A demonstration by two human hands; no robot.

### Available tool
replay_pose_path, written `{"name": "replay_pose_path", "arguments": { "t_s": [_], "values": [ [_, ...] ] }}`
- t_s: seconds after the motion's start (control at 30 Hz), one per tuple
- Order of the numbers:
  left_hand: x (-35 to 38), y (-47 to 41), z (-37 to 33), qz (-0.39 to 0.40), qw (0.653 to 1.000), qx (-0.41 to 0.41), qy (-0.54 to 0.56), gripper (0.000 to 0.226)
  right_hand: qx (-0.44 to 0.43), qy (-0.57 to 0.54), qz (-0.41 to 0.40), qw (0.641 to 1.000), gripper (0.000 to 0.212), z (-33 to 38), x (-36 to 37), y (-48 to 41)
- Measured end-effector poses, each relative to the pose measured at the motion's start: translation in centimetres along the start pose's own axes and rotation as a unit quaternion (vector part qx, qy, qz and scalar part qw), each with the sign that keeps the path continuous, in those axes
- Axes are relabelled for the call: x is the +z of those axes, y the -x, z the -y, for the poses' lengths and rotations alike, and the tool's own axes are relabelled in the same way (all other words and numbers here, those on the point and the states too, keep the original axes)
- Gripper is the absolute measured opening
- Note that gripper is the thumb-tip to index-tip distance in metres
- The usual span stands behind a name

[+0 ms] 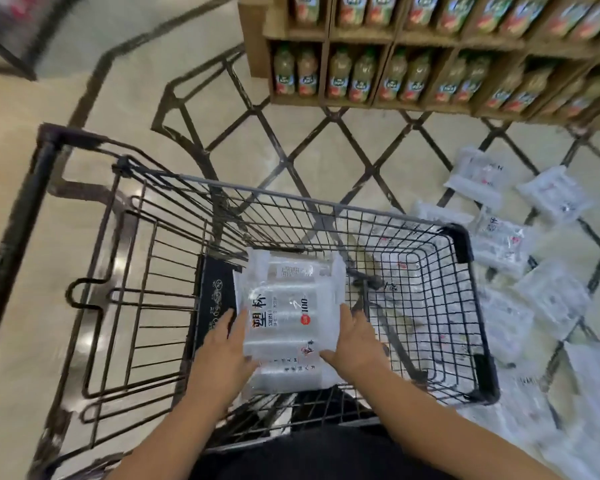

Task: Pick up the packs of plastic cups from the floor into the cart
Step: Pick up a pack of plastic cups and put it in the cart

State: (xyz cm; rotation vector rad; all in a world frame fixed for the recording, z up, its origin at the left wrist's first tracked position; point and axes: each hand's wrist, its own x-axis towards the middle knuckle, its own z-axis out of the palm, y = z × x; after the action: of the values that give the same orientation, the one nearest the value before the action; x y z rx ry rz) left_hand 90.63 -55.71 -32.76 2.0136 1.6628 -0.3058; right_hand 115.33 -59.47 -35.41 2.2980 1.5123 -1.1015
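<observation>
As the person stands over the cart (326, 199), grip: left hand (227, 344) and right hand (355, 341) clamp one pack (291, 306) between them, one on each long side, fingers wrapped onto its edges.
pack position: within the basket outline, at the handle end, just beside the black seat flap (215, 292); can't tell whether it is resting on the wire bottom or hovering.
pack axis: long side runs away from the person, printed face up.
next target: loose packs (551, 296) on the floor (118, 81), off the cart's right side, well apart from both hands; right hand nearer.
judgement: let go first, then reach right and down.
room: shelf (361, 39) of juice bottles (340, 74) beyond the cart; pale tiles with dark diamond lines.
</observation>
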Motion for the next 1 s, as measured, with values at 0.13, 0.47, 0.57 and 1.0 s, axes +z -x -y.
{"name": "replay_pose_path", "arguments": {
  "t_s": [0.13,0.47,0.57,1.0],
  "values": [
    [-2.6,3.3,1.2,-0.062,0.996,0.067,-0.011,0.097,-0.015,-0.011,-0.047,0.999,0.104,1.2,-2.0,3.8],
    [-9.1,6.9,6.5,-0.069,0.979,0.140,-0.129,0.099,0.048,-0.043,-0.158,0.985,0.101,6.6,0.5,13.2],
    [-9.2,8.0,7.6,-0.061,0.975,0.165,-0.137,0.100,0.080,-0.028,-0.164,0.983,0.103,7.7,2.4,16.3],
    [-6.5,11.4,5.9,-0.071,0.945,0.293,-0.130,0.096,0.225,-0.064,-0.201,0.951,0.100,5.4,8.2,27.5]
  ]
}}
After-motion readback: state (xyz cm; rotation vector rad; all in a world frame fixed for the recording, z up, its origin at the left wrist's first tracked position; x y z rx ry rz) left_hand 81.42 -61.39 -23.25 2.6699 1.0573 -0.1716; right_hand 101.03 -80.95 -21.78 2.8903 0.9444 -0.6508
